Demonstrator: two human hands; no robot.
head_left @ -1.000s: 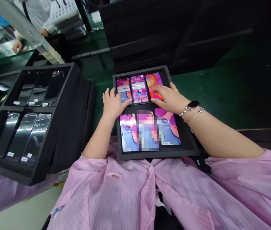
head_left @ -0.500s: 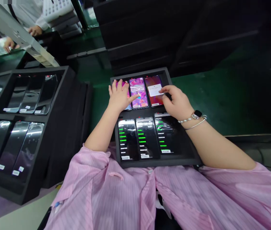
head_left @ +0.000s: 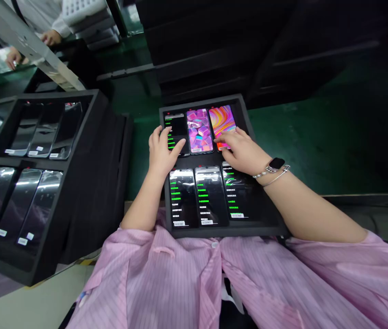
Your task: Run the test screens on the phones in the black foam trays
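Several smartphones lie in two rows in a black foam tray in front of me. My left hand is open over the top-left phone, whose black screen shows a list in green and white text. My right hand has its fingers spread over the lower part of the top-right phone, lit with orange and pink swirls. Between them the top-middle phone shows purple and pink cubes. Lists fill the screens of the lower phones. Whether my fingertips touch the glass, I cannot tell.
On my left, a stack of black trays holds dark phones with small white labels. Black boxes stand behind my tray on the green surface. Across a pale metal post, another person's hands are at work.
My left hand drew back toward me, and the top-left phone went from a pink picture to a text list. On the top-right phone a white pop-up vanished. My right hand shifted slightly left and down.
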